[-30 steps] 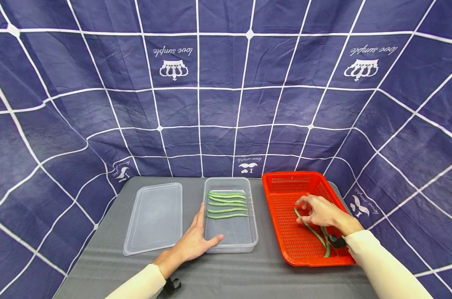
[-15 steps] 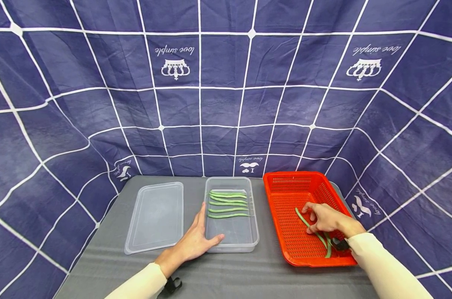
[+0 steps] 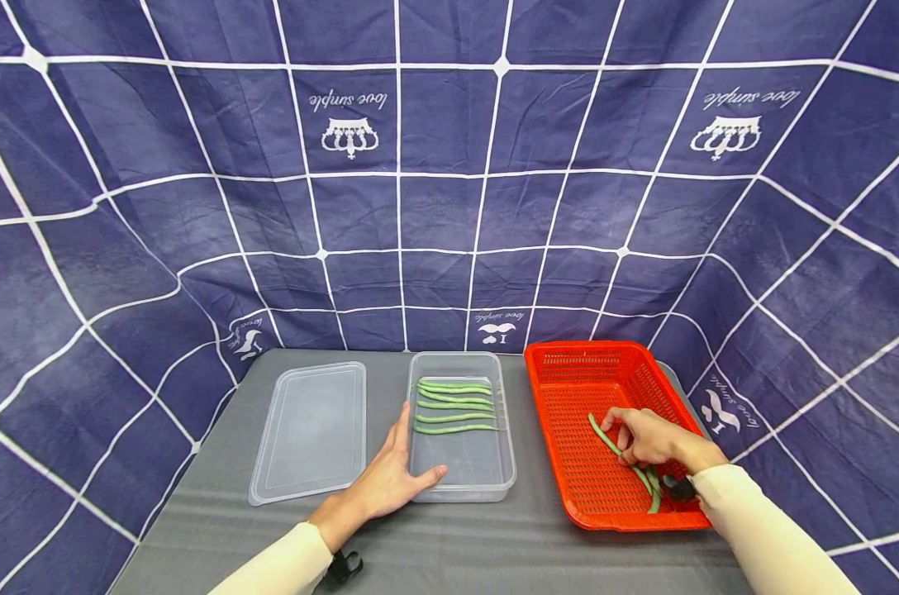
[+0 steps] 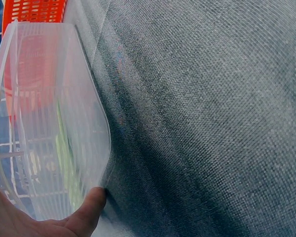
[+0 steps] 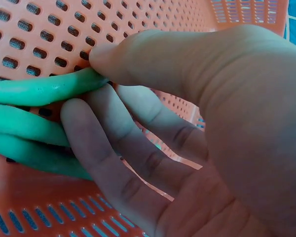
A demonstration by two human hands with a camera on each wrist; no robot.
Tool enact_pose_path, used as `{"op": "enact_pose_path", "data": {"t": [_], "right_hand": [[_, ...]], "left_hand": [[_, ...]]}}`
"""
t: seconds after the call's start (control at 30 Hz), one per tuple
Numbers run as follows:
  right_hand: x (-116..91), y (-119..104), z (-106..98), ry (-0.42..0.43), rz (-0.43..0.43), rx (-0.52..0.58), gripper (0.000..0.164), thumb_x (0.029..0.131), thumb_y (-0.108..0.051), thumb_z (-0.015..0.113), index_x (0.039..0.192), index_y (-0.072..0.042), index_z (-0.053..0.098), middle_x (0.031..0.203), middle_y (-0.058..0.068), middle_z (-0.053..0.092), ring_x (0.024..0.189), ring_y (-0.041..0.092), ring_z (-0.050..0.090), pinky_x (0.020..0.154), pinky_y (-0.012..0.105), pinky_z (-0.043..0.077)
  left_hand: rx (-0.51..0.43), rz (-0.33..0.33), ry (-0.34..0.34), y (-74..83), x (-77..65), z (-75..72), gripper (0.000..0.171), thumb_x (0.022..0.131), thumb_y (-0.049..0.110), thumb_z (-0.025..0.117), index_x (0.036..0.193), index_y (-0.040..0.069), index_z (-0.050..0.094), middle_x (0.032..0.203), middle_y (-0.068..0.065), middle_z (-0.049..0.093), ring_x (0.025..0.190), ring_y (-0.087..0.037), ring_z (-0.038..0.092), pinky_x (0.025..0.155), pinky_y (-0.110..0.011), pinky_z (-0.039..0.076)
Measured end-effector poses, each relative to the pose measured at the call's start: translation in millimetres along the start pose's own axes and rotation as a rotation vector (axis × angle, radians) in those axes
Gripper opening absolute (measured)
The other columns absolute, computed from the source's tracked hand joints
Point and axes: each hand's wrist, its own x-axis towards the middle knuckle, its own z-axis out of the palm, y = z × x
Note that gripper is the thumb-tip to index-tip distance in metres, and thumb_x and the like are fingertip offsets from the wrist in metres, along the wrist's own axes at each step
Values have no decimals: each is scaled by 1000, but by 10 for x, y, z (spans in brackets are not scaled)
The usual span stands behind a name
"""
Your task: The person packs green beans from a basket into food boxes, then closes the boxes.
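My left hand (image 3: 386, 479) rests against the near left corner of a clear plastic container (image 3: 460, 494), fingers along its side and thumb at the front. Several green beans (image 3: 455, 405) lie crosswise in a row in the container's far half. Inside a red plastic basket (image 3: 557, 446), my right hand (image 3: 652, 438) pinches a long green bean (image 3: 602, 434) between thumb and fingers. In the right wrist view the thumb lies over the end of that bean (image 5: 39, 90). More beans (image 5: 24, 123) lie alongside it, partly behind the fingers.
A translucent lid (image 3: 311, 430) lies flat to the left of the container. Everything stands on a grey cloth-covered table (image 3: 449, 545). A dark blue curtain (image 3: 435, 215) with white grid lines closes off the back and sides.
My right hand has moved slightly towards me and right along the bean, and its thumb and fingers have closed on it. The left hand stays at the container.
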Motion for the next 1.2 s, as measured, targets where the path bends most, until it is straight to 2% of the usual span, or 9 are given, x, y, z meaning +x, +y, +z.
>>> {"op": "enact_pose_path", "data": {"t": [0.33, 0.6, 0.93, 1.2], "right_hand": [[-11, -1, -11, -11, -24, 46, 54, 74, 18, 77, 123, -4, 71, 82, -1, 69, 61, 9, 64, 53, 24, 56], [15, -41, -14, 47, -85, 9, 44, 77, 18, 78, 116, -3, 75, 83, -1, 68, 63, 1, 60, 61, 21, 50], [42, -129, -60, 87, -123, 1, 39, 78, 18, 78, 113, 1, 79, 85, 0, 71, 66, 0, 63, 63, 20, 54], [91, -237, -73, 122, -126, -31, 35, 79, 15, 75, 107, -5, 82, 88, -4, 70, 69, -3, 58, 65, 19, 50]], "left_hand": [[11, 1, 4, 1, 6, 4, 134, 100, 51, 91, 187, 4, 1, 187, -34, 31, 169, -56, 43, 135, -69, 43], [14, -1, 4, 4, 5, 5, 134, 99, 52, 91, 187, 4, 1, 187, -34, 31, 169, -56, 43, 135, -69, 43], [9, -3, 6, 16, -11, -9, 137, 97, 58, 91, 188, 6, 2, 187, -33, 32, 168, -56, 45, 134, -71, 43], [6, -10, 5, 17, -22, -6, 136, 97, 57, 90, 188, 5, 3, 187, -33, 32, 167, -57, 46, 134, -71, 43]]}}
